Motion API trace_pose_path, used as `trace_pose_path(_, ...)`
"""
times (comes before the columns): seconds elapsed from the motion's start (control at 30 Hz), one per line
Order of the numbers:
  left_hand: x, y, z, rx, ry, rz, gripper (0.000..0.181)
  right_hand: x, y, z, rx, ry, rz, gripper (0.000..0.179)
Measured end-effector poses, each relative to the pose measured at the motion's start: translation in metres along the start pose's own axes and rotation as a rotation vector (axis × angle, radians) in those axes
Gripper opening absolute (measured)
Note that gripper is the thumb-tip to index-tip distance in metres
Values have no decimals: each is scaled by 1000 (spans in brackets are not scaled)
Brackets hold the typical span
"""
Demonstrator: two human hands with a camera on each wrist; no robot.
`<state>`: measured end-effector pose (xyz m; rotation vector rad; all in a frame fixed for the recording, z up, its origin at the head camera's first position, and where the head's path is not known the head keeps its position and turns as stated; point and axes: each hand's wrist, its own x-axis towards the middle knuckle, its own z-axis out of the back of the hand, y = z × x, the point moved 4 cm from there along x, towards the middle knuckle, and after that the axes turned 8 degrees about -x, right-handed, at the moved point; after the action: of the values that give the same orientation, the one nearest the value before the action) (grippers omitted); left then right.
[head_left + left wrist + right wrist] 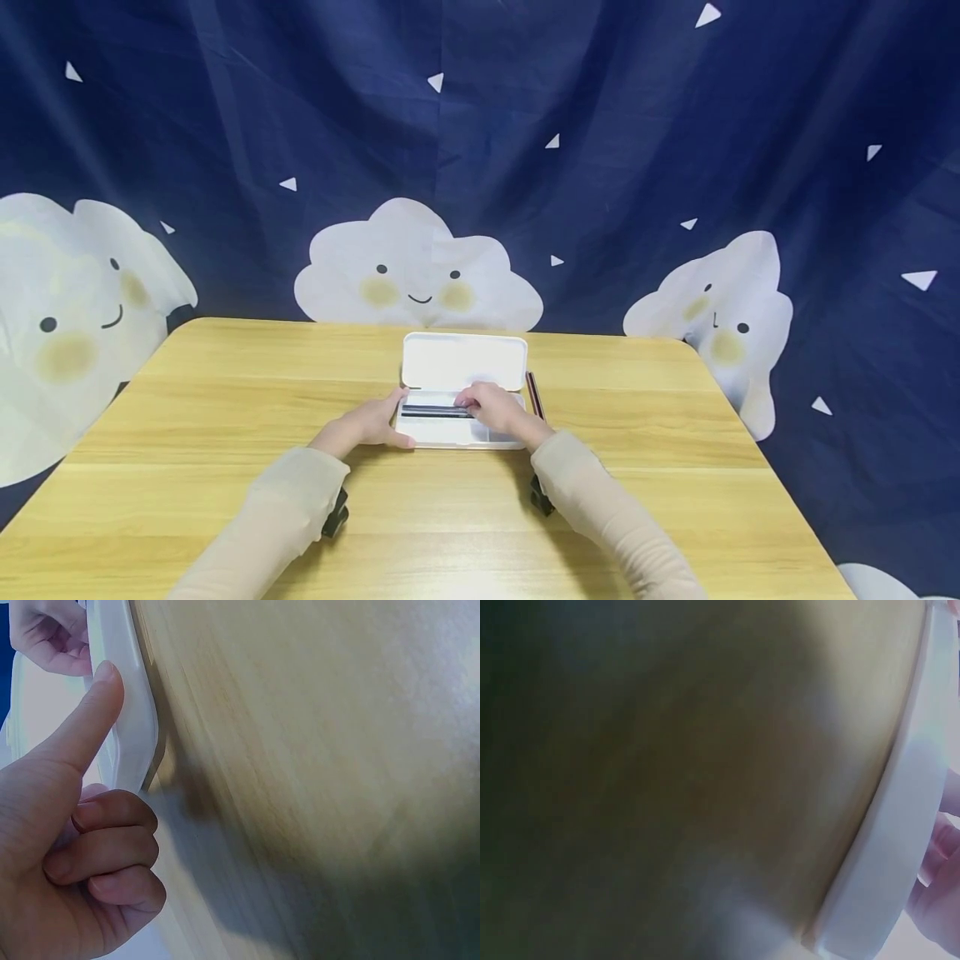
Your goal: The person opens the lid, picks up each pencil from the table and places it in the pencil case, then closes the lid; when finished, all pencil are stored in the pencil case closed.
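Observation:
A white pencil case (pixel 465 358) lies on the table with its hinged lid raised at the back. Inside its tray are thin dark pencils (pixel 435 411), lying lengthwise. At their right end, my right hand (pixel 495 407) has its fingers bent and pinches a pencil; the fingertips are partly hidden. My left hand (pixel 373 421) holds the left end of the case, thumb at the front edge. The left wrist view shows that thumb on the white rim (pixel 135 697), with the other fingers curled. In the right wrist view, the case's side wall (pixel 889 825) stands before the right hand (pixel 941 892).
More dark reddish pencils (pixel 535 396) lie on the table just right of the case. The wooden table (pixel 247 400) extends to a dark blue curtain (pixel 480 125) with cloud prints behind. A black wrist device (pixel 540 497) sits under the right sleeve.

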<state>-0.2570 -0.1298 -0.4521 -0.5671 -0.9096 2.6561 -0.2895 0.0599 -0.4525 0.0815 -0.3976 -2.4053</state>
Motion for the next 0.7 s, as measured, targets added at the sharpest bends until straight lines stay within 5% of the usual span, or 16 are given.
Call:
trace_pose_path(0.4,0,2,-1,1,-8,-8,95,-4,-3,-2,82,-47,66,19)
trace_pose_path(0.7,0,2,-1,7,-12,-19,94,-8,-5,-1,173,-55,9,20)
